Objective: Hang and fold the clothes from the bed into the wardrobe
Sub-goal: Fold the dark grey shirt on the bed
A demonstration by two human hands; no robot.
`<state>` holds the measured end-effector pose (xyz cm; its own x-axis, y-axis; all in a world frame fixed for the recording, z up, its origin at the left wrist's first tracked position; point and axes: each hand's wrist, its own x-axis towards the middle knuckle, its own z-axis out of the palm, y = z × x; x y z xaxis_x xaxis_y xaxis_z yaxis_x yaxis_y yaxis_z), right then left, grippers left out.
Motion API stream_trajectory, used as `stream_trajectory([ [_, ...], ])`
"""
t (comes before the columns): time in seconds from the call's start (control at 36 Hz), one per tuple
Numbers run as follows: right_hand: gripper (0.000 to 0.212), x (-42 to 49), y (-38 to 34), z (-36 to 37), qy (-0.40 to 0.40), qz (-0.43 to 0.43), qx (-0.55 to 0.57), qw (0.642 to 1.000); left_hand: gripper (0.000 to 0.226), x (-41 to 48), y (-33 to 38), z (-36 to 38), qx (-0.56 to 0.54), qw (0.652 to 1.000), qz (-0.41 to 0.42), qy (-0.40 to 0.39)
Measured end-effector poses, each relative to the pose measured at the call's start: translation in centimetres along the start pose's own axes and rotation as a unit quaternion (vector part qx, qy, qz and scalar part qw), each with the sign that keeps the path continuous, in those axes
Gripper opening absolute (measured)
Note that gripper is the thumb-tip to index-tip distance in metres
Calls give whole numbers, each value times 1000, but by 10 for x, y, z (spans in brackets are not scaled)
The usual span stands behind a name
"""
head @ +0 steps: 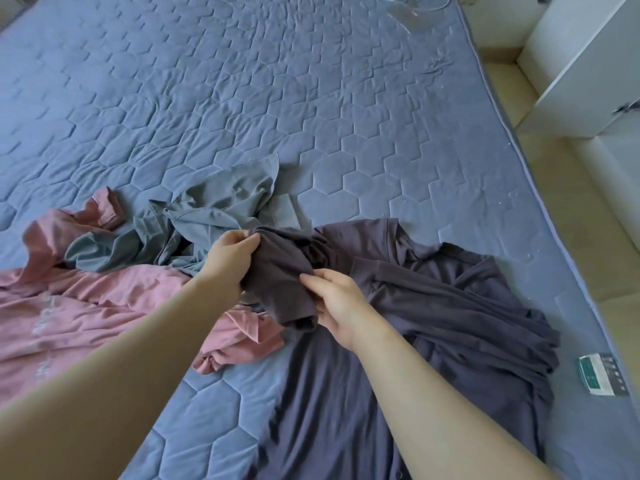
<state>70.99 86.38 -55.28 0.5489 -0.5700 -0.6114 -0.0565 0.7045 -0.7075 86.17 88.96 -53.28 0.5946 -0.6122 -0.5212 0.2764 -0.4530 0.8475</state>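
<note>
Now both hands (pixel 277 275) pinch dark shirt (pixel 433 306) sleeve (pixel 280 282), cuff pointing toward viewer.

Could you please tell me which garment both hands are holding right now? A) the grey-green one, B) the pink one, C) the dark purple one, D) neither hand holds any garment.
C: the left hand and the right hand both grip a bunched part of the dark purple garment, while the pink garment and grey-green garment lie untouched on the bed.

Home bedroom: quilted bed (pixel 277 98), wardrobe (pixel 588 64).
</note>
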Motion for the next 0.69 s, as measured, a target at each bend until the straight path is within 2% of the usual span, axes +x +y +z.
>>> stream_trajectory([
  [0.11, 9, -7, -7, 1, 41, 15, 3, 999, 7, 2, 13, -23, 141, 983, 104, 49],
  [0.17, 11, -11, -11, 3, 72, 17, -29, 997, 15, 1, 29, -34, 255, 951, 173, 25],
  [0.19, 12, -12, -13, 4, 84, 13, -46, 995, 20, 0, 38, -40, 334, 919, 209, 8],
  [0.22, 13, -13, -16, 7, 93, 8, -61, 994, 25, -2, 46, -45, 423, 873, 242, -4],
  [0.28, 17, -15, -19, 15, 101, -8, -83, 991, 34, -11, 62, -53, 587, 752, 300, 18],
  [0.31, 23, -15, -20, 20, 100, -22, -96, 990, 34, -17, 67, -56, 635, 693, 338, 42],
  [0.33, 33, -15, -21, 26, 98, -37, -113, 988, 32, -22, 72, -59, 652, 651, 384, 57],
  [0.36, 44, -15, -22, 33, 94, -54, -133, 985, 31, -27, 76, -60, 646, 623, 436, 60],
  [0.42, 64, -13, -21, 46, 88, -90, -178, 976, 30, -39, 79, -65, 594, 590, 545, 40],
  [0.5, 81, -9, -15, 70, 73, -136, -249, 956, 30, -51, 79, -70, 546, 507, 666, 20],
  [0.53, 78, -7, -14, 79, 70, -150, -262, 951, 32, -54, 77, -72, 543, 492, 681, 12],
  [0.58, 54, -2, -12, 94, 76, -172, -271, 944, 32, -56, 70, -77, 545, 486, 683, 7],
  [0.64, 23, 3, -12, 101, 105, -183, -337, 918, 30, -54, 63, -87, 560, 511, 652, 25],
  [0.69, 14, 4, -10, 101, 149, -190, -380, 893, 25, -49, 56, -99, 592, 541, 594, 62],
])
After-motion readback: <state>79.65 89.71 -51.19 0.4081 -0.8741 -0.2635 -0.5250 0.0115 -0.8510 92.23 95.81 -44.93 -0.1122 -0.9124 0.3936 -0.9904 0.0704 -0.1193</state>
